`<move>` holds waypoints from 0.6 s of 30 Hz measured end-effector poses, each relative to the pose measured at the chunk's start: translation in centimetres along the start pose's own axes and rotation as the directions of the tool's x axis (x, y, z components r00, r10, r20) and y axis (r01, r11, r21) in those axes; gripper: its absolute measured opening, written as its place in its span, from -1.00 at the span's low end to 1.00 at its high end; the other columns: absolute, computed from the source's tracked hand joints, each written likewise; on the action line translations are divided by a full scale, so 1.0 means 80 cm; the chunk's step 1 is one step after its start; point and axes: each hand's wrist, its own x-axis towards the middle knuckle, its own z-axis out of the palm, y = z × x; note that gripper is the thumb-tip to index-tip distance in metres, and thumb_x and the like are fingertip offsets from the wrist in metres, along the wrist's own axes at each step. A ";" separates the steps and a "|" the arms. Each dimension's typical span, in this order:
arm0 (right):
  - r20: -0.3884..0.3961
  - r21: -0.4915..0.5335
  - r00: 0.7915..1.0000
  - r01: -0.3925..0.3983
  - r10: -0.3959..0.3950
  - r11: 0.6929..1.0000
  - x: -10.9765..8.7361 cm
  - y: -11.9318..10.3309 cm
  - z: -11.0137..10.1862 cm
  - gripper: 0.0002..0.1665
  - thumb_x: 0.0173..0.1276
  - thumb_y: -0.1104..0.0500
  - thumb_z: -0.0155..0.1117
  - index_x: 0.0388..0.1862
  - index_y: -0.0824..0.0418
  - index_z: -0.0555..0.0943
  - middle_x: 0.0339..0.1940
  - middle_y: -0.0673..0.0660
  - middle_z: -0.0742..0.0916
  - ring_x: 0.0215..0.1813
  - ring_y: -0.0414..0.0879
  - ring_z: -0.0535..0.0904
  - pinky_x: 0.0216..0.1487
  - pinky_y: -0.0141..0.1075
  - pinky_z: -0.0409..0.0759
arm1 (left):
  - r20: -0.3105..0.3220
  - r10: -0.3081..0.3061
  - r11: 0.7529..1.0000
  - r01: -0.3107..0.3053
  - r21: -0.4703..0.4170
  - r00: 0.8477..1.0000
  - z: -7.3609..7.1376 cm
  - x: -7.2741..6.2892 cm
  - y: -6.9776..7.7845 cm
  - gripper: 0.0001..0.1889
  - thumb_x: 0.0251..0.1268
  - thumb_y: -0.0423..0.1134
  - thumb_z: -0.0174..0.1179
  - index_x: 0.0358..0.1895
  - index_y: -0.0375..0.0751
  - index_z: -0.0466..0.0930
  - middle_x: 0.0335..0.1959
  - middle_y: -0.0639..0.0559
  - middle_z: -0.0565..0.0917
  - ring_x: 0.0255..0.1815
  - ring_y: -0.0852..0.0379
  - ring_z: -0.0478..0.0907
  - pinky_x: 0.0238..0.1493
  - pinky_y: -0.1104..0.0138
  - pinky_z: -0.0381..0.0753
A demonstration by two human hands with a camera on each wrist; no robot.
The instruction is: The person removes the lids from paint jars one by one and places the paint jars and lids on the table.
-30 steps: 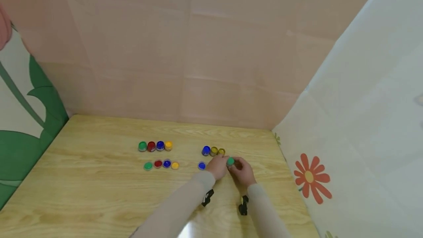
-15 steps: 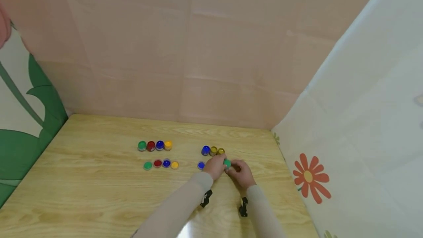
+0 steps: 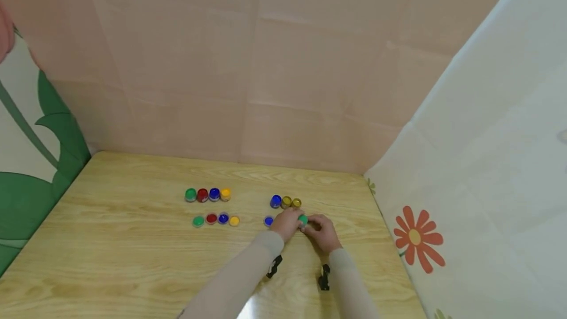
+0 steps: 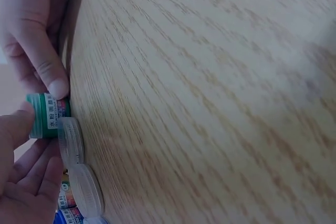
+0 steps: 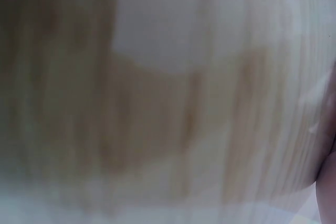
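Note:
A small green-topped paint jar sits between the two hands at the right of the table. In the left wrist view the same paint jar shows a white label with print, low at the tabletop. My left hand grips it from the left, thumb against its top end. From the other side my right hand holds the jar with thumb and fingers. Two clear round lids, a nearer lid and another lid, lie beside the left fingers. The right wrist view is mostly blurred wood.
Behind the hands stand a blue jar and two dark yellow jars. A blue lid lies left of the left hand. Farther left, a row of jars stands behind a row of matching lids. Cloth walls border the table.
The green paint jar has shifted slightly left and toward the person, with both hands still on it. The left hand has moved a little left. The other jars stay put.

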 end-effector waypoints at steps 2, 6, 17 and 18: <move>0.003 0.007 1.000 -0.001 0.001 1.000 -0.001 -0.001 0.000 -0.71 0.18 0.29 0.57 -0.08 0.21 0.77 -0.08 0.12 0.74 0.07 0.08 0.59 0.26 0.05 0.48 | 0.001 -0.012 1.000 0.012 -0.012 1.000 0.000 0.001 0.000 -0.67 0.47 -0.17 0.23 0.22 -0.11 0.65 0.10 -0.06 0.65 -0.01 0.06 0.61 -0.04 0.27 0.61; 0.006 0.019 1.000 0.002 -0.002 1.000 -0.002 -0.003 -0.001 -0.70 0.18 0.30 0.56 -0.09 0.23 0.77 -0.08 0.14 0.74 0.09 0.11 0.59 0.28 0.08 0.47 | -0.011 -0.033 0.999 0.033 -0.005 0.999 0.002 0.001 0.001 -0.74 0.46 -0.12 0.25 0.10 -0.11 0.67 0.01 -0.03 0.67 -0.09 0.07 0.63 -0.08 0.26 0.62; -0.008 -0.029 0.998 0.060 -0.060 0.998 -0.004 -0.010 -0.002 -0.71 0.20 0.29 0.55 -0.08 0.25 0.76 -0.08 0.15 0.75 0.06 0.12 0.60 0.21 0.02 0.52 | -0.055 -0.010 0.999 0.012 0.044 0.998 0.005 0.002 0.004 -0.62 0.40 -0.13 0.32 0.20 -0.17 0.63 0.06 -0.08 0.70 0.01 0.00 0.66 0.02 0.19 0.66; -0.006 -0.025 0.998 0.060 -0.060 0.998 -0.003 -0.011 -0.002 -0.70 0.20 0.30 0.55 -0.07 0.25 0.76 -0.08 0.15 0.75 0.06 0.12 0.60 0.22 0.01 0.51 | -0.052 0.001 0.999 0.002 0.047 0.999 0.004 0.002 0.005 -0.60 0.40 -0.14 0.32 0.23 -0.16 0.63 0.09 -0.08 0.69 0.04 -0.01 0.65 0.04 0.17 0.66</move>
